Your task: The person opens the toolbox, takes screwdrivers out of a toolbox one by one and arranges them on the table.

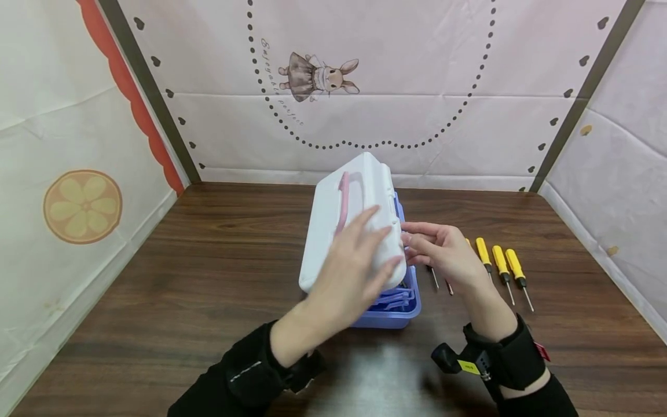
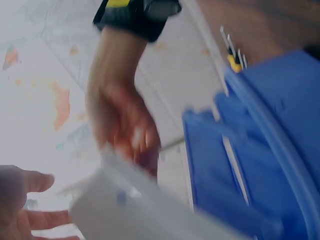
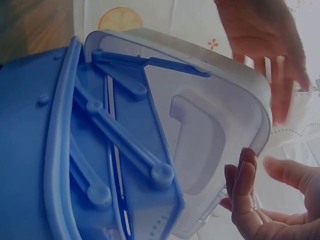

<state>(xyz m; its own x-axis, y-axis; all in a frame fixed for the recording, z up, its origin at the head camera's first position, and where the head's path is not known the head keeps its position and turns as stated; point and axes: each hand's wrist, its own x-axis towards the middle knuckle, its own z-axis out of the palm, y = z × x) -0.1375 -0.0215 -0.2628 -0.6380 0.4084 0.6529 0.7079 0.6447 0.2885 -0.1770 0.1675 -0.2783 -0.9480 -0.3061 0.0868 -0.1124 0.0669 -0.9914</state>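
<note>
A blue storage box has its white lid partly raised; a pink handle tops the lid. In the right wrist view, blue hinged arms join the body to folding trays under the lid. My left hand is over the lid with fingers spread, holding nothing. My right hand is at the lid's right edge, fingers slightly bent. The right wrist view shows its thumb apart from the fingers, close to the lid's rim. Whether the fingertips bear on the lid is unclear.
Several yellow-handled screwdrivers lie on the dark wooden table, right of the box, some partly behind my right hand. Purple-blue items show inside the box's near end. Printed white cloth walls the table at back and sides.
</note>
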